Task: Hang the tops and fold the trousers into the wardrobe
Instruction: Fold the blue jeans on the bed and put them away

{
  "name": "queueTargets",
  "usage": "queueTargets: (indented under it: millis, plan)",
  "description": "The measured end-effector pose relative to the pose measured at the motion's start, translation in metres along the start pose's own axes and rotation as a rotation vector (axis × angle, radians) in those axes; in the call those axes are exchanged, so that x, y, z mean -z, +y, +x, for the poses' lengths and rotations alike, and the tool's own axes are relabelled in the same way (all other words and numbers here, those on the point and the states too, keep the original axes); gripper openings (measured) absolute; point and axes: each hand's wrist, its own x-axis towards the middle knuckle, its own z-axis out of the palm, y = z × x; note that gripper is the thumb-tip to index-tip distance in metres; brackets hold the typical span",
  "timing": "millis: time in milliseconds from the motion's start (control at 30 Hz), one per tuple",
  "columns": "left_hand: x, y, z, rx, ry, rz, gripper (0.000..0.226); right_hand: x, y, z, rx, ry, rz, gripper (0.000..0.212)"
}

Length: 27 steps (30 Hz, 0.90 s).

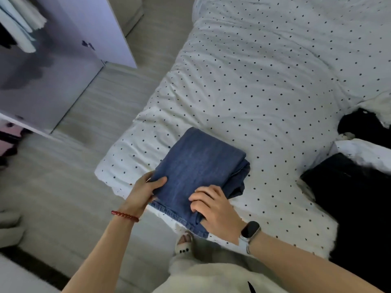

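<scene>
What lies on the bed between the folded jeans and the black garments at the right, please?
Nothing: in the head view, only bare polka-dot bedding stretches between the folded jeans and the black garments.

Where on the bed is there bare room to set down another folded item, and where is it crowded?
Free: the wide stretch of dotted duvet beyond the folded jeans, and the strip between the jeans and the black garment. Crowded: the right edge, where black and white clothes pile up, and the near corner, where both hands grip the jeans.
</scene>
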Motion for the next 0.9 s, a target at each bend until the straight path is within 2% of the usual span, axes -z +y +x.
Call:
queueTargets:
  millis: [100,200,233,267,300,367,467,533,600,700,833,900]
  plan:
    - [0.014,-0.016,0.008,-0.078,0.129,0.396,0.036,-0.019,-0.008,-0.015,-0.034,-0.073,-0.027,0.019]
    - [0.022,-0.042,0.013,-0.07,0.119,1.023,0.046,-0.035,-0.011,-0.043,-0.056,-0.32,-0.147,0.019]
    - [0.021,-0.048,0.012,-0.091,0.124,1.167,0.043,-0.038,-0.011,-0.053,-0.09,-0.397,-0.156,0.022]
    - [0.021,-0.056,0.012,-0.116,0.147,1.204,0.044,-0.039,-0.013,-0.062,-0.167,-0.437,-0.131,0.024]
    - [0.023,-0.059,0.011,-0.151,0.168,1.169,0.051,-0.04,-0.017,-0.065,-0.279,-0.412,-0.089,0.024]
    - [0.024,-0.061,0.01,-0.152,0.225,0.911,0.074,-0.033,-0.018,-0.059,-0.478,-0.231,-0.018,0.022]
    - [0.018,-0.072,0.006,0.018,0.254,0.417,0.102,-0.014,0.002,-0.028,-0.692,0.072,-0.091,0.029]
    - [0.008,-0.086,0.003,0.123,0.227,0.186,0.113,-0.001,0.023,0.0,-0.803,0.111,-0.145,0.044]
    - [-0.001,-0.095,0.006,0.184,0.225,0.015,0.111,0.006,0.044,0.024,-0.873,-0.032,-0.138,0.056]
    - [-0.008,-0.109,0.018,0.203,0.219,-0.177,0.091,0.008,0.072,0.045,-0.867,-0.304,-0.1,0.074]
    - [-0.022,-0.121,0.027,0.109,0.28,-0.338,0.085,0.005,0.086,0.059,-0.765,-0.52,-0.156,0.082]
    - [-0.031,-0.126,0.028,0.06,0.323,-0.403,0.087,0.003,0.085,0.061,-0.719,-0.554,-0.226,0.083]
